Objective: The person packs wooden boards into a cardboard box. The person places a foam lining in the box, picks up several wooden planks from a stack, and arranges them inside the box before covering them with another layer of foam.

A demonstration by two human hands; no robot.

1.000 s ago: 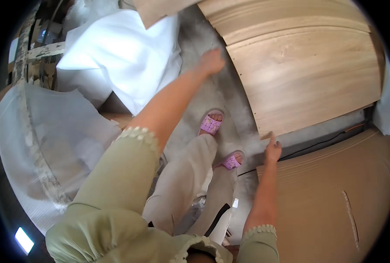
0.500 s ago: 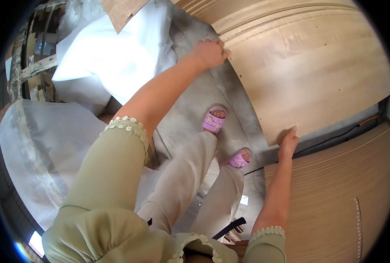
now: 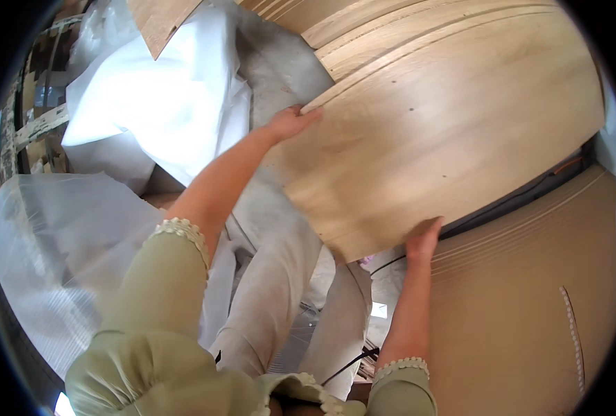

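Observation:
A large pale wooden panel (image 3: pixel 453 139) with a few small dark holes lies across the upper right, tilted, its near corner above my legs. My left hand (image 3: pixel 294 125) grips its left edge, thumb on top and the other fingers mostly hidden. My right hand (image 3: pixel 424 241) is closed round the near edge, thumb on the upper face, fingers out of sight beneath. The panel covers most of my pink slippers.
More wooden boards (image 3: pixel 384 28) lie beyond the panel. At the lower right is a stack of brown boards (image 3: pixel 502 305) with a beaded strip (image 3: pixel 571 333) on top. White sheeting (image 3: pixel 162 97), a pointed board piece (image 3: pixel 157 24) and translucent wrap (image 3: pixel 65 249) are at the left.
The panel has come toward me and to the left, with both hands on it. It now hides most of the slippers, and more of the boards beyond shows.

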